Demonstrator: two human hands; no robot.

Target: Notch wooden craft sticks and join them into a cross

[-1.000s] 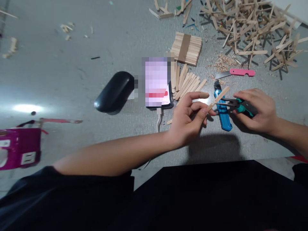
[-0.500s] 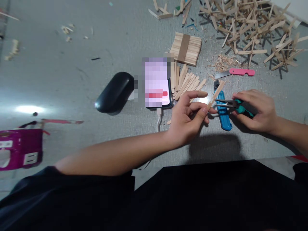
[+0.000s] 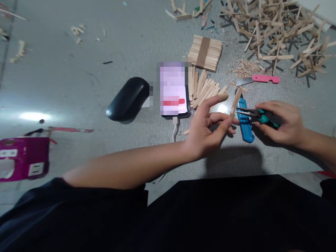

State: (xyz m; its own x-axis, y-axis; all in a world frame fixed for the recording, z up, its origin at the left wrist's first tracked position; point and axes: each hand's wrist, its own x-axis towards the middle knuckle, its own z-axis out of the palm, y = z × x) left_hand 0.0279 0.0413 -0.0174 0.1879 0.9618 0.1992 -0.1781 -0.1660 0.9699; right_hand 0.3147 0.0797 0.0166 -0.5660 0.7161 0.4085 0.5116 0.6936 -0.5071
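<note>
Between thumb and fingers, my left hand (image 3: 207,129) pinches a wooden craft stick (image 3: 237,99) that tilts up and away. My right hand (image 3: 282,120) is wrapped around long-nose pliers with black and teal handles (image 3: 264,117). The pliers' jaws point left and end beside the stick; whether they touch it I cannot tell. Under the jaws lies a blue box cutter (image 3: 246,126) on the table. Loose craft sticks (image 3: 206,89) fan out just beyond my left hand. A banded bundle of sticks (image 3: 204,52) sits farther back.
A phone (image 3: 173,89) on a white cable and a black computer mouse (image 3: 128,99) lie to the left. A pink-handled knife (image 3: 266,79) rests near wood shavings (image 3: 246,68). Joined sticks (image 3: 275,31) pile up at the back right. A purple case (image 3: 25,157) is at far left.
The craft stick has turned to stand a little more upright in my left hand. The pliers stay close beside it. The whole view has shifted slightly.
</note>
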